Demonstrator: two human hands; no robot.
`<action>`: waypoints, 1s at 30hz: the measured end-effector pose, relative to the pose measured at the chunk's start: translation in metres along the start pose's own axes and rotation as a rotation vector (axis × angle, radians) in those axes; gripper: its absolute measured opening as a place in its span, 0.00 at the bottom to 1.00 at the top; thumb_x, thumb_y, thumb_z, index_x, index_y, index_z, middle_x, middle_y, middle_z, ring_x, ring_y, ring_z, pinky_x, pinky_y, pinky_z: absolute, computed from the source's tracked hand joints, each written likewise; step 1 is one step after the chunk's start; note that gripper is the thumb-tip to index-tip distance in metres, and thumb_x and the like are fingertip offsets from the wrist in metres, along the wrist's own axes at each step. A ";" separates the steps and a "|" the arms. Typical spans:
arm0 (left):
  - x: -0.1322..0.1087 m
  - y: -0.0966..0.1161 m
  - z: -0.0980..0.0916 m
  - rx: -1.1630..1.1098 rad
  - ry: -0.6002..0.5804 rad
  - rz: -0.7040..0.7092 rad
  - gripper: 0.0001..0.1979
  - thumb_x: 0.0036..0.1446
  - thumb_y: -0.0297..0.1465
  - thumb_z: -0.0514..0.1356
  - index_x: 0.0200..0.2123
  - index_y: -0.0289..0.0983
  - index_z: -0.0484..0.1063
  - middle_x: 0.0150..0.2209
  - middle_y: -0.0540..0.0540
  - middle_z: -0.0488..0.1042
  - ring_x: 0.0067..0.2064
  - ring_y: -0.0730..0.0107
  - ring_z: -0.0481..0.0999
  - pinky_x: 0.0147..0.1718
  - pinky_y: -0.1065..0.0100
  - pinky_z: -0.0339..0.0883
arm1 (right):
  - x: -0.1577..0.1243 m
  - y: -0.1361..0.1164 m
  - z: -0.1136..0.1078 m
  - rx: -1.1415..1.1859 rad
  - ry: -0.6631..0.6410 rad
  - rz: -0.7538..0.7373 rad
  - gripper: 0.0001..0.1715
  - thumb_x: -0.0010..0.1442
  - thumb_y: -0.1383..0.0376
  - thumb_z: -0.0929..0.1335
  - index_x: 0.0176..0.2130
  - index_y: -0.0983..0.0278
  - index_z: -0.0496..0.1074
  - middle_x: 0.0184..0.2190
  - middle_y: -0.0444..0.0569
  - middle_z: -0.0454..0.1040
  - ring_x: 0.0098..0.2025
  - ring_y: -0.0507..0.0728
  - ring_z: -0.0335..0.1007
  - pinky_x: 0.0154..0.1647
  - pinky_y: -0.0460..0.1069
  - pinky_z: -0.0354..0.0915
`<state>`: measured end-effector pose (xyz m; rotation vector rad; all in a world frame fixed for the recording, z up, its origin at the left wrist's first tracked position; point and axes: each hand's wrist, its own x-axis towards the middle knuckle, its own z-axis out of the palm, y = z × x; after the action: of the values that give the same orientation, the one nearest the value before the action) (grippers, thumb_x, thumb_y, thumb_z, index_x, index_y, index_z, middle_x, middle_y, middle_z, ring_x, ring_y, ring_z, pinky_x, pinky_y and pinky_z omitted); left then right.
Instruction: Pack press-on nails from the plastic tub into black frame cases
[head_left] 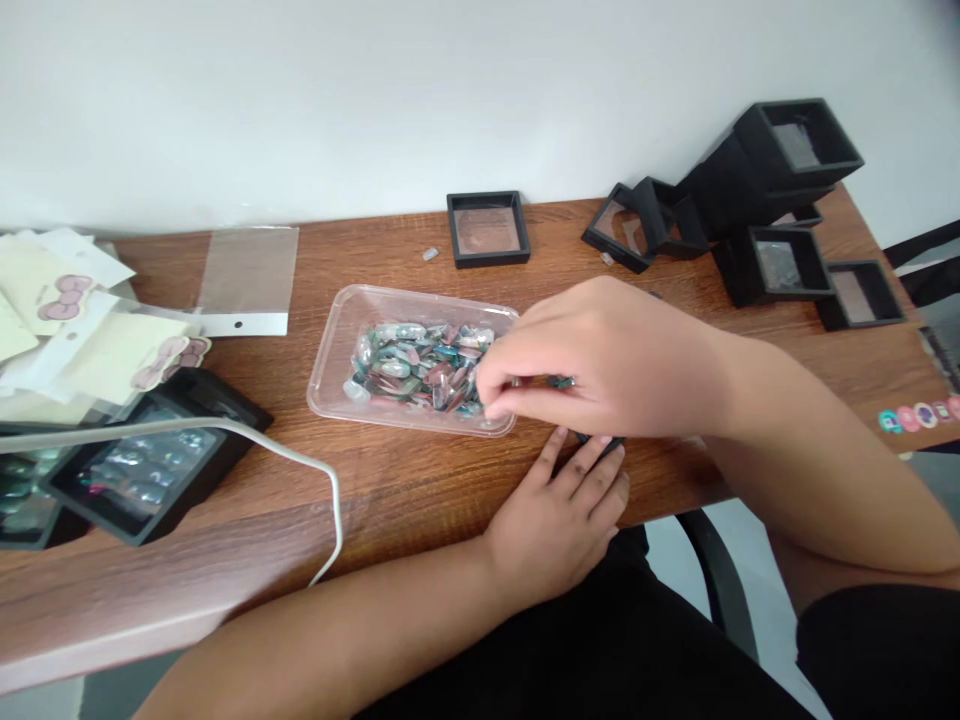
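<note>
A clear plastic tub (327,372) stands on the wooden table, with many glossy teal, pink and clear press-on nail pieces (405,365) inside. My right hand (592,355) is over the tub's right end, thumb and fingers pinched together; whatever lies between the fingertips is too small to make out. My left hand (566,515) rests near the table's front edge, fingers spread, its fingertips at a dark object (604,443) mostly hidden beneath my right hand.
A black frame box (489,258) lies behind the tub. More black boxes (780,270) are stacked at the right. At left are filled boxes (150,465), cards (120,350), a clear bag (251,270) and a white cable (337,500).
</note>
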<state>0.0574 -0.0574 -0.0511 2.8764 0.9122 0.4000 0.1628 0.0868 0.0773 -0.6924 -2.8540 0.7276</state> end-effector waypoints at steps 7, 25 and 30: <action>0.001 0.000 -0.003 -0.014 -0.021 -0.006 0.23 0.70 0.40 0.51 0.62 0.36 0.67 0.67 0.43 0.64 0.68 0.52 0.58 0.66 0.46 0.51 | -0.068 0.000 0.008 0.328 0.312 0.023 0.14 0.71 0.62 0.63 0.41 0.56 0.79 0.37 0.44 0.83 0.41 0.52 0.79 0.48 0.49 0.73; 0.004 -0.005 -0.008 0.001 -0.070 0.025 0.25 0.70 0.40 0.50 0.64 0.35 0.64 0.68 0.45 0.62 0.72 0.52 0.52 0.69 0.45 0.46 | -0.138 0.049 0.063 -0.034 0.602 0.171 0.11 0.58 0.73 0.71 0.37 0.57 0.78 0.35 0.46 0.82 0.34 0.54 0.79 0.34 0.51 0.75; 0.004 -0.005 -0.008 -0.014 -0.083 0.027 0.24 0.70 0.40 0.50 0.63 0.36 0.65 0.68 0.44 0.61 0.71 0.53 0.52 0.69 0.45 0.44 | -0.145 0.056 0.080 -0.188 0.614 0.223 0.10 0.59 0.73 0.70 0.37 0.59 0.78 0.34 0.46 0.82 0.32 0.54 0.78 0.35 0.51 0.74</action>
<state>0.0555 -0.0503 -0.0430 2.8717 0.8546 0.2862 0.2967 0.0299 -0.0196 -1.0566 -2.3133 0.2061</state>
